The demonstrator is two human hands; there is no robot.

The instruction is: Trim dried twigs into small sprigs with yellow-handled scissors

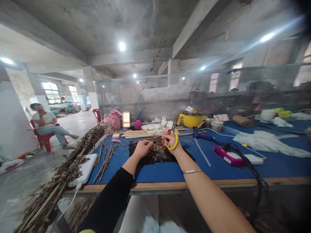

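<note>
My right hand [173, 141] grips a pair of scissors [175, 141] with red and yellow handles; their metal end points up and away from me. Beside it, my left hand [143, 149] is closed, thumb and fingertips pressed together over a pile of dry brown plant bits [157, 150]. Whatever lies between those fingertips is too small to make out. The pile rests on a black cloth [143, 160] on the blue table [157, 174]. Thin dry stalks [105, 163] lie on the table to the left of my left hand.
A long bundle of dried stalks [60, 171] leans along the table's left edge, next to a white power strip [87, 170]. Farther back are a yellow pot [193, 120], a pink ball [138, 125] and wooden sticks [136, 134]. On the right lie a purple socket block [227, 157] and cables. A person [46, 124] sits at left.
</note>
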